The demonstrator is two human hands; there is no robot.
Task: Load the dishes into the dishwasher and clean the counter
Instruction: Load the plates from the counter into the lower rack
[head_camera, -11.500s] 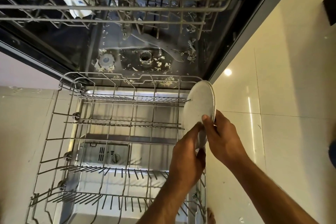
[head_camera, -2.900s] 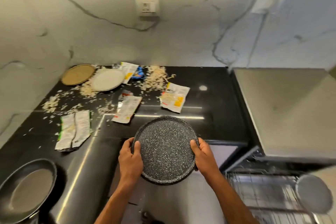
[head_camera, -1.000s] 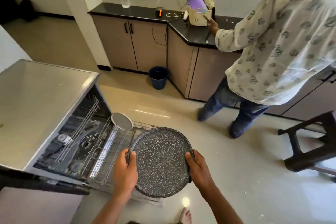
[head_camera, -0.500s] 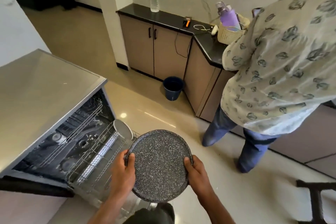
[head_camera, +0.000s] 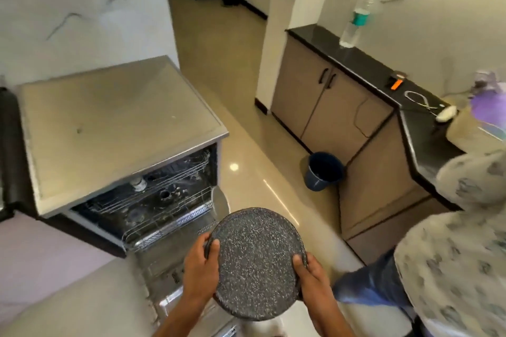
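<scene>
I have the speckled dark plate point(head_camera: 257, 262) held between both hands, face up and tilted a little toward me. My left hand point(head_camera: 198, 268) grips its left rim, thumb curled over the top edge and fingers wrapped underneath. My right hand point(head_camera: 310, 279) clasps the lower right rim the same way, thumb on the upper face, fingers hidden below.

Beyond my left hand and further out stands the open dishwasher point(head_camera: 123, 128), its flat steel top pale and bare. Inside, the upper rack point(head_camera: 153, 180) shows wire tines with a small white cup, and the lower rack point(head_camera: 167, 224) is pulled out just past my left hand's knuckles. A pale round plate point(head_camera: 220, 202) stands on edge in that lower rack, just above the far rim of the plate I hold.

Past my right hand, well apart, a dark blue bucket point(head_camera: 324, 174) sits on the floor point(head_camera: 246, 123) against brown cabinets. The black table point(head_camera: 364, 63) above them carries a clear water bottle point(head_camera: 358, 16), further out from my right hand. Close on the outer side of my right hand stands another person point(head_camera: 451, 268) in a patterned shirt and jeans.
</scene>
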